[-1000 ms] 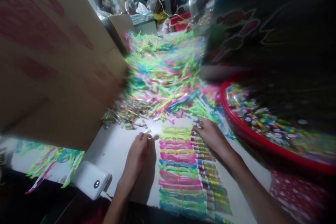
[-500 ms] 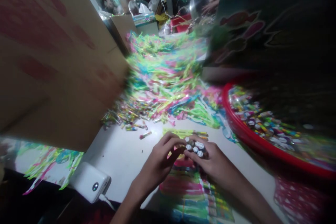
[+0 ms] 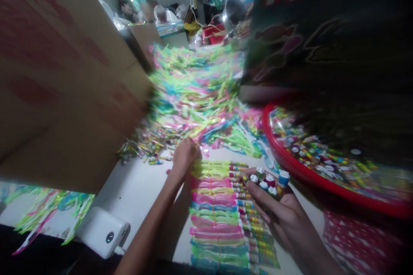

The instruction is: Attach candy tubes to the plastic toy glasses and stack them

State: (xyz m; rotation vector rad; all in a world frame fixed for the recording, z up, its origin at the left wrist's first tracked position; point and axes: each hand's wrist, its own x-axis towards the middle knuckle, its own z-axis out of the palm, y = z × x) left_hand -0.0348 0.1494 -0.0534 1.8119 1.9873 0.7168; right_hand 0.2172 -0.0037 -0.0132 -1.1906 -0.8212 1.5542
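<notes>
Several small tubes with white, blue and dark red tops (image 3: 265, 181) stand bundled in my right hand (image 3: 284, 210), its fingers wrapped round them. My left hand (image 3: 186, 154) reaches to the near edge of the pile of coloured strips (image 3: 206, 94); its fingers are bent, and what they hold, if anything, is hidden. Between and below my hands lies a neat row of pink, yellow, green and blue strips (image 3: 216, 219), with small patterned tubes (image 3: 251, 219) at their right ends. A heap of similar tubes (image 3: 151, 142) lies left of my left hand.
A large cardboard box (image 3: 64, 86) rises at the left and a dark printed box (image 3: 290, 30) at the right. The red-rimmed basin (image 3: 290, 161) holds many small tubes. A white power bank (image 3: 101, 232) with a cable lies on the white table (image 3: 138, 193) at the lower left.
My left hand has left my right hand and moved up and left to the strip pile. My right hand has shifted right and down with the tubes, uncovering more of the row.
</notes>
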